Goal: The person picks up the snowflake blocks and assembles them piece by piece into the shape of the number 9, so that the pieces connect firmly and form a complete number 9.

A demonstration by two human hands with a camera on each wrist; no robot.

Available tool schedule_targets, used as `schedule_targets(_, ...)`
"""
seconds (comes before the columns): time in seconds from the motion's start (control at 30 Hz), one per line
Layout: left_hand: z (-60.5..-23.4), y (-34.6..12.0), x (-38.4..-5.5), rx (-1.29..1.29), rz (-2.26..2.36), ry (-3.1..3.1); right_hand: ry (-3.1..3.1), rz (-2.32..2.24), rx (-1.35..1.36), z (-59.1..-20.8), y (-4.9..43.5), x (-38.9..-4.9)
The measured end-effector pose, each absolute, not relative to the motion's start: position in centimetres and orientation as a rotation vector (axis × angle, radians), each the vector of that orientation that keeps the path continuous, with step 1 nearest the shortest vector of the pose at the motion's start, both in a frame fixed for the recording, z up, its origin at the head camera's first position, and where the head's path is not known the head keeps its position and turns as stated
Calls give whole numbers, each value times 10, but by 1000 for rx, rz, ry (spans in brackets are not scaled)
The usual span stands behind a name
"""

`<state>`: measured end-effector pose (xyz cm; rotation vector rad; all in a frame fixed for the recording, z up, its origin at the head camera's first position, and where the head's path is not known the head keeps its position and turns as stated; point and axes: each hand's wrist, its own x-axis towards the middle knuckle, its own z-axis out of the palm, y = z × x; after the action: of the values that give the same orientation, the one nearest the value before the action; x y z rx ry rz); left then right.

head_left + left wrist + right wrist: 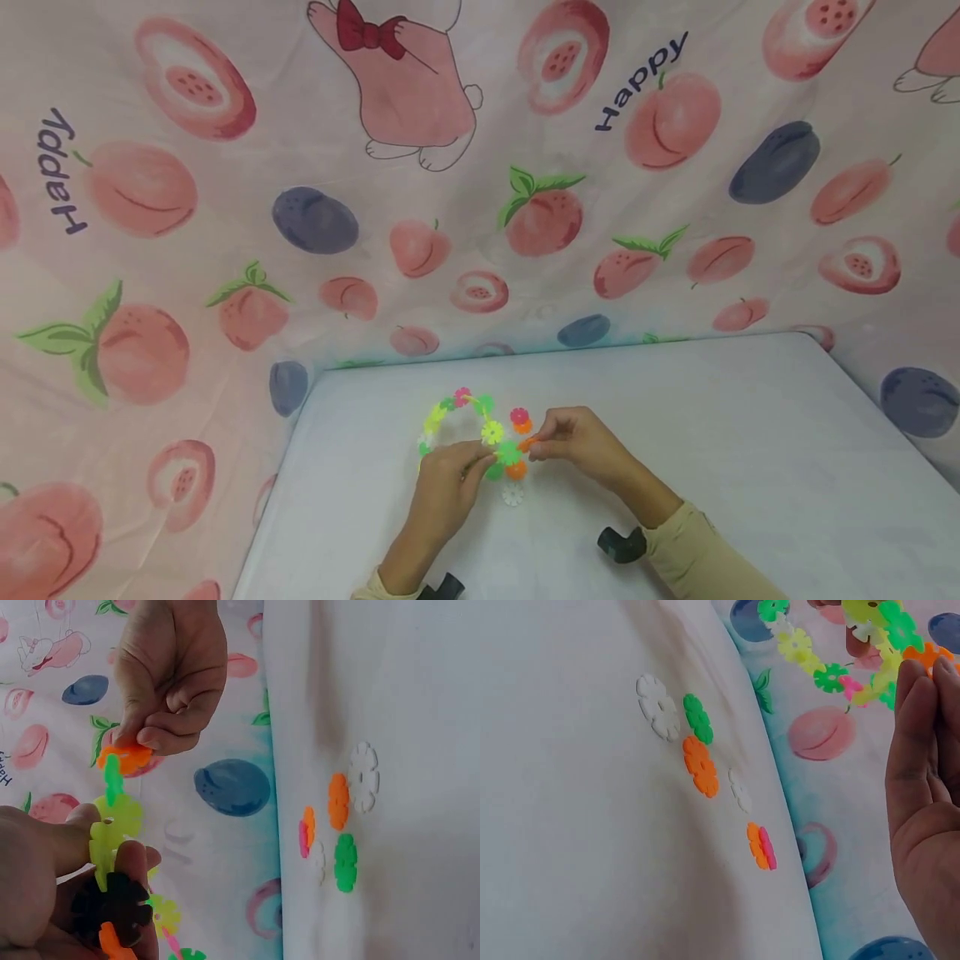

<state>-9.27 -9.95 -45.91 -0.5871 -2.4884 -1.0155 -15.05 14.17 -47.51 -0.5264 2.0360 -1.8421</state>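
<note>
Left hand (pixel 442 492) fingers pinch the multicoloured snowflake-disc chain (pixel 465 425); right hand (pixel 577 442) fingers pinch its orange end disc (pixel 126 757).

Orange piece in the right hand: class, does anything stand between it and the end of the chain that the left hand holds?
Nothing visible does. The right hand pinches the orange piece right against the green piece ending the chain, which the left hand holds. The loose pieces lie apart on the table.

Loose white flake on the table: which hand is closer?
Left. The left hand sits just beside the white flake; the right hand is farther back, its fingers pinching an orange flake.
</note>
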Motion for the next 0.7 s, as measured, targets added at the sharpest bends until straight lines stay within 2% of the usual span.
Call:
schedule_targets(0.3,-463,-95,-91,-591,-1097,-2431,1976,-1921,-622,-476,143,-151)
schedule_targets(0.7,-470,-97,-93,-622,-949,-2372,1953,-1881,-613,-474,139,-149)
